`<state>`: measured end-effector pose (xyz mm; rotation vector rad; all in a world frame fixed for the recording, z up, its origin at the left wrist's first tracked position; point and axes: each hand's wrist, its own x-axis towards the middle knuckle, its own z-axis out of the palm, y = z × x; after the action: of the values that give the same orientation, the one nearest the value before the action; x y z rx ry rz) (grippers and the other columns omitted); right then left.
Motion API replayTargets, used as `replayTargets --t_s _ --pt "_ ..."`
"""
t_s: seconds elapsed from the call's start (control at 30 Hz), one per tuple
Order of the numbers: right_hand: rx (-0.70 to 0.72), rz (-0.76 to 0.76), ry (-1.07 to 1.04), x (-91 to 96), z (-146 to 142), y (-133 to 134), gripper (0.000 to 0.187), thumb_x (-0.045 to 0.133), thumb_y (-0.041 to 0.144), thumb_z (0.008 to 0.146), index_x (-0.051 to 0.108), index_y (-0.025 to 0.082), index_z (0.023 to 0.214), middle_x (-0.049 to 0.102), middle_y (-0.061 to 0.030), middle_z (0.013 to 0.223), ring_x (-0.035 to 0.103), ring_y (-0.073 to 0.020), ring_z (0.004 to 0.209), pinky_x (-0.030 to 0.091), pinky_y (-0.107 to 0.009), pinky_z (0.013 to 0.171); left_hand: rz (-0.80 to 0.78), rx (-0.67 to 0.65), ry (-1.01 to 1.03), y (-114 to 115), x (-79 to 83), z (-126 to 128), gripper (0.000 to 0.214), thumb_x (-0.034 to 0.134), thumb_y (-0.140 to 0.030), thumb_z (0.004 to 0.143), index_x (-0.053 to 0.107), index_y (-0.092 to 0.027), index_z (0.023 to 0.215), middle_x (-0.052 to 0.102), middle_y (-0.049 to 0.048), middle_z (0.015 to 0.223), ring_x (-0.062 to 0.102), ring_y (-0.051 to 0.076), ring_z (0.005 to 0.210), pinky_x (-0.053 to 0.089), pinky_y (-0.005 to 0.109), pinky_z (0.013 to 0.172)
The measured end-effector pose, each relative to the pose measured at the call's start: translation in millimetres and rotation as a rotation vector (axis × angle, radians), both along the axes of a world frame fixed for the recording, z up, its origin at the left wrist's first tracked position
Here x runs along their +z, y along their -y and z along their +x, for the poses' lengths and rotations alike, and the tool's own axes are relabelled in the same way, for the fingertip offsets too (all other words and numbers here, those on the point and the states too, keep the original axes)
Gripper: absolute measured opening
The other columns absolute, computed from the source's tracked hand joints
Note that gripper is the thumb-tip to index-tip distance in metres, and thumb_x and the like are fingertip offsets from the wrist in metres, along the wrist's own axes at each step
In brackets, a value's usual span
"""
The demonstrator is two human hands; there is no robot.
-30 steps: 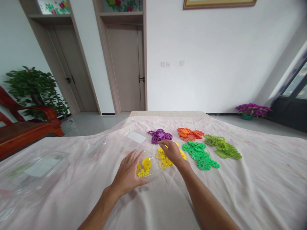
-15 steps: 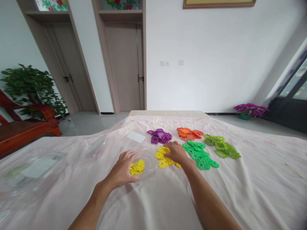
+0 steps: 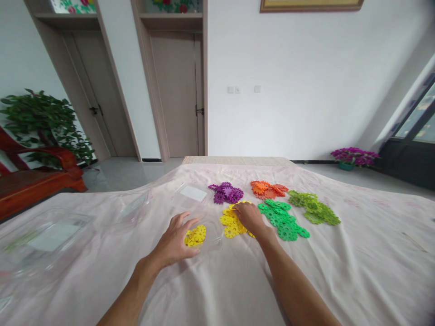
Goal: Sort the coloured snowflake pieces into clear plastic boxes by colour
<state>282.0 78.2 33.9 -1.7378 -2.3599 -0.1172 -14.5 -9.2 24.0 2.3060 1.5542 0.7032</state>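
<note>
Several yellow notched plastic discs [image 3: 195, 235] lie inside a clear plastic box [image 3: 215, 235]. My left hand [image 3: 175, 237] is wrapped round the box's left side, thumb at the near edge and fingers at the far edge. On the cloth just right of the box is a loose pile of yellow notched discs [image 3: 231, 230]. My right hand [image 3: 249, 216] reaches over this pile with curled fingers, pinching at a yellow disc near its far side; the fingertips are partly hidden.
Purple discs [image 3: 227, 193], orange discs [image 3: 267, 189], green discs [image 3: 283, 221] and lime discs [image 3: 314, 207] form separate piles beyond and right of the yellow one. A clear lid with a white label [image 3: 193, 193] lies behind the box. More clear containers [image 3: 50, 237] stand at left on the pale tablecloth [image 3: 217, 294].
My right hand has shifted slightly across the yellow pile, its fingers now curled further at the far side. My left hand stays at the box, almost unmoved.
</note>
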Motion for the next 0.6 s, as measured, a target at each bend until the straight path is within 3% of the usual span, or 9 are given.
replayTargets --t_s 0.2,0.33,0.4,0.5,0.6 --pt "-0.050 0.044 -0.036 0.5 -2.2 1.3 0.023 0.045 0.025 0.095 0.068 0.021 0.094 0.072 -0.0091 0.097 0.063 -0.0219 0.095 0.037 -0.030 0.083 0.003 0.005 0.000 0.5 0.5 0.8 0.084 0.078 -0.035 0.056 0.052 -0.035 0.136 0.037 0.0083 0.149 0.030 0.036 0.139 0.036 0.048 0.109" --pt "-0.042 0.090 -0.218 6.5 -3.7 2.4 0.028 0.042 0.031 0.096 0.067 0.020 0.092 0.071 -0.0077 0.094 0.063 -0.0204 0.090 0.039 -0.028 0.078 0.012 0.000 0.008 0.4 0.0 0.1 0.090 0.079 -0.033 0.055 0.048 -0.035 0.140 0.038 0.0085 0.148 0.031 0.036 0.138 0.036 0.047 0.108" --pt "0.033 0.089 -0.380 11.6 -8.6 5.6 0.030 0.042 0.035 0.096 0.067 0.019 0.092 0.071 -0.0055 0.091 0.063 -0.0191 0.086 0.041 -0.027 0.074 0.016 -0.003 0.009 0.0 -0.6 -0.3 0.093 0.079 -0.033 0.056 0.045 -0.035 0.142 0.037 0.0088 0.148 0.031 0.036 0.138 0.035 0.047 0.109" --pt "0.252 -0.007 -0.582 20.7 -21.7 14.0 0.032 0.045 0.040 0.095 0.069 0.020 0.093 0.072 -0.0022 0.088 0.064 -0.0171 0.080 0.045 -0.025 0.071 0.024 -0.001 0.009 -0.5 -1.3 -0.4 0.097 0.079 -0.034 0.056 0.041 -0.033 0.145 0.037 0.0097 0.148 0.031 0.036 0.138 0.034 0.047 0.110" --pt "0.429 -0.069 -0.687 27.2 -31.7 19.8 0.032 0.047 0.042 0.095 0.070 0.021 0.104 0.072 -0.0021 0.102 0.066 -0.0171 0.091 0.047 -0.025 0.079 0.028 0.003 -0.003 -0.6 -1.2 0.0 0.100 0.079 -0.035 0.056 0.037 -0.032 0.147 0.037 0.0107 0.149 0.030 0.036 0.139 0.034 0.047 0.110"
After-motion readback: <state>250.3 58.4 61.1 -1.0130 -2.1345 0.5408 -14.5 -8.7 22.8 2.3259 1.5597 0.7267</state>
